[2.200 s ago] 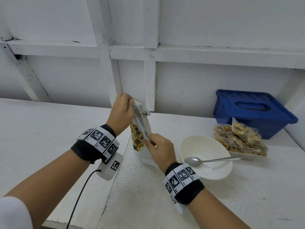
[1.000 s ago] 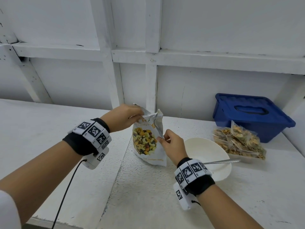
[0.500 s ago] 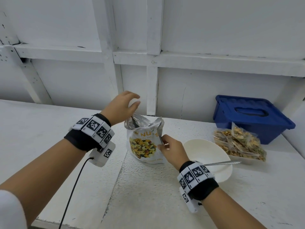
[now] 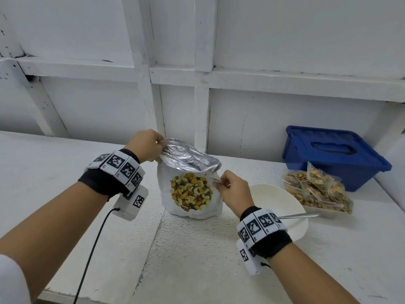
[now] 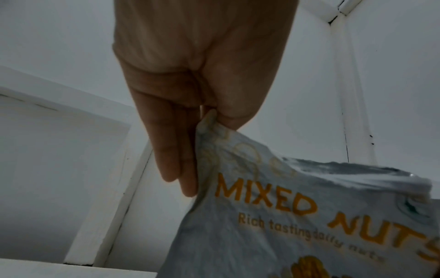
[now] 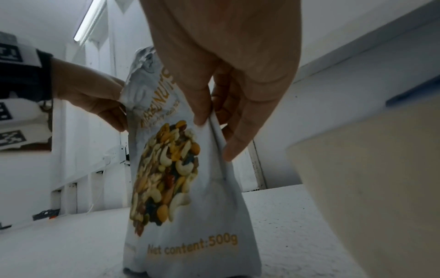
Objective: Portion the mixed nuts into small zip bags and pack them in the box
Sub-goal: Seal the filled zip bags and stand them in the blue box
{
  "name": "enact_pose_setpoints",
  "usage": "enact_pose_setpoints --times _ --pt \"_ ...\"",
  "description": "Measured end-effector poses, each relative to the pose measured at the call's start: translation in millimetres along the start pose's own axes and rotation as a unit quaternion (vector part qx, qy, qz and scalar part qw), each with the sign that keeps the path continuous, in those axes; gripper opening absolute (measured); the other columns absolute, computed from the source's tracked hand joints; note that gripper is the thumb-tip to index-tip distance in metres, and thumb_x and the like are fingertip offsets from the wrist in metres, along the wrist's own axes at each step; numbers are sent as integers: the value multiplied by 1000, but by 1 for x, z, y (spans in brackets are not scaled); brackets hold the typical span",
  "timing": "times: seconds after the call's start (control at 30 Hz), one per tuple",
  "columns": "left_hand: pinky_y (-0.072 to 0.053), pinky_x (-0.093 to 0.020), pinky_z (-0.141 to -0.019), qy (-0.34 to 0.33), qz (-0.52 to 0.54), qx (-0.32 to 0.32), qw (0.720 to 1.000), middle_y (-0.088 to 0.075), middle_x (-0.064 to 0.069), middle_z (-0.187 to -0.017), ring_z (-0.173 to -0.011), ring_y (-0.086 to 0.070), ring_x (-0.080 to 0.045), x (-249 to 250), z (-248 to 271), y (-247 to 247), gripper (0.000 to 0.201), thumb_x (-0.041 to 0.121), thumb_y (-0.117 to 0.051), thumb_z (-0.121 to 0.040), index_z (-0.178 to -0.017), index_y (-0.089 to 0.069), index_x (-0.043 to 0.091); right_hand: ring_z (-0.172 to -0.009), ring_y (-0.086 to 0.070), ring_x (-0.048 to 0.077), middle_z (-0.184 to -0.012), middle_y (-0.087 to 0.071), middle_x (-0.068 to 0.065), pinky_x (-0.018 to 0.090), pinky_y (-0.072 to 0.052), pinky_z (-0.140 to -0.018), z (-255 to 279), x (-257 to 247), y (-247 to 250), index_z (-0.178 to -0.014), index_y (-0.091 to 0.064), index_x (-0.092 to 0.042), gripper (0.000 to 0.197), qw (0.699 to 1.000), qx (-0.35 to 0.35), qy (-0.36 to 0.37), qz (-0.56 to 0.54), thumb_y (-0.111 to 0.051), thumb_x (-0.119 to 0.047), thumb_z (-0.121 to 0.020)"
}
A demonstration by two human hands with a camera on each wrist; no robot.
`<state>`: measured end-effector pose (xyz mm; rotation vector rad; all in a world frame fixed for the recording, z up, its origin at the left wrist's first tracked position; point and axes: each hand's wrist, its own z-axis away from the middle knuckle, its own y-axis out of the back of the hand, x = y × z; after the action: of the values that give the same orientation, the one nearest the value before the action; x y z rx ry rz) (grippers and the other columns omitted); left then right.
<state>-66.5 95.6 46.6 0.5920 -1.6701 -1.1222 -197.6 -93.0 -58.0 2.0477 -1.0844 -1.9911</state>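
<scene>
A white mixed nuts pouch (image 4: pixel 190 194) stands upright on the table, its silver-lined mouth (image 4: pixel 188 157) pulled wide open. My left hand (image 4: pixel 149 145) pinches the pouch's top left rim (image 5: pixel 209 124). My right hand (image 4: pixel 232 189) pinches the right side seam (image 6: pixel 214 124) below the mouth. Both grips show in the wrist views, where the pouch (image 5: pixel 297 216) reads "MIXED NUTS" and the pouch (image 6: pixel 181 178) stands on the table. A white bowl (image 4: pixel 285 207) with a metal spoon (image 4: pixel 300 215) sits just right of the pouch. Filled small zip bags (image 4: pixel 315 189) lie in front of the closed blue box (image 4: pixel 333 156).
A white wall with beams (image 4: pixel 203 80) rises right behind the table (image 4: pixel 197 260). The table's front edge (image 4: pixel 87 297) is near my forearms. A black cable (image 4: pixel 92 249) hangs from my left wrist device. The bowl's side (image 6: pixel 369 188) fills the right of the right wrist view.
The pouch has gone from folded to standing with its mouth spread wide. My left hand dropped from above the opening to pinch the left rim. My right hand stayed on the right seam.
</scene>
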Motion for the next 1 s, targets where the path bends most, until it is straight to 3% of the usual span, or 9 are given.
enact_pose_setpoints --times 0.1,0.2,0.3,0.43,0.5,0.6,0.77,0.87,1.0 --pt "-51 -19 -51 -3 17 -16 1000 -64 -3 -65 -56 -60 -12 -2 1 2 24 27 -51 -94 -90 -64 8 -64 -46 19 -65 -50 -3 28 -44 -58 -2 -1 2 -64 -42 -19 31 1000 -4 -8 3 -65 -23 -85" --pt "-57 -32 -76 -16 73 -70 995 -66 -6 -90 -83 -64 -20 -10 0 7 33 41 -52 -90 -98 -64 11 -74 -54 10 -79 -55 -9 15 -41 -57 -1 -10 13 -88 -53 -21 14 999 -33 -1 -19 -66 -26 -84" --pt "-52 -31 -89 -28 239 -135 961 -66 -5 -105 -99 -63 -18 -20 11 14 64 67 -58 -69 -107 -60 15 -79 -57 2 -86 -59 -14 8 -43 -57 1 -20 24 -97 -56 -24 14 996 -32 31 -82 -64 -25 -86" --pt "-51 -19 -84 -75 253 -193 945 -69 5 -107 -99 -64 -7 -38 19 7 91 71 -77 -38 -111 -57 20 -83 -59 8 -84 -61 -14 23 -51 -73 -4 -18 29 -92 -61 -20 4 996 -15 24 -88 -62 -19 -88" --pt "-52 -26 -88 -83 213 -167 959 -68 3 -106 -98 -65 -10 -40 18 -2 74 55 -81 -52 -109 -59 13 -84 -58 10 -88 -61 -7 23 -51 -74 -7 -16 27 -97 -59 -17 8 997 -24 28 -72 -60 -17 -89" --pt "-52 -34 -89 -106 198 -60 973 -71 -2 -93 -91 -65 -16 -38 18 -15 12 16 -66 -84 -95 -70 11 -88 -56 7 -97 -60 -5 9 -43 -69 -9 -13 24 -113 -54 -14 23 997 -47 32 -60 -57 -14 -90" --pt "-53 -19 -78 -116 265 -55 956 -71 14 -83 -83 -64 -2 -40 21 -21 44 10 -49 -93 -80 -71 46 -95 -57 9 -104 -60 -2 21 -48 -83 -9 -5 24 -113 -50 -14 27 996 -50 10 -69 -60 -13 -88" --pt "-49 -32 -88 -124 162 11 979 -63 2 -101 -91 -59 -6 -32 18 -20 22 17 -50 -94 -113 -59 24 -84 -56 6 -92 -58 -6 10 -44 -69 -9 -6 25 -105 -51 -16 22 997 -36 13 -71 -62 -14 -86" --pt "-34 -28 -93 -244 61 98 963 -48 4 -117 -109 -41 -9 -4 25 -6 56 41 -46 -77 -129 -46 18 -72 -52 1 -80 -55 -10 7 -44 -62 -6 -12 24 -96 -52 -19 18 996 -25 35 -76 -65 -15 -84"
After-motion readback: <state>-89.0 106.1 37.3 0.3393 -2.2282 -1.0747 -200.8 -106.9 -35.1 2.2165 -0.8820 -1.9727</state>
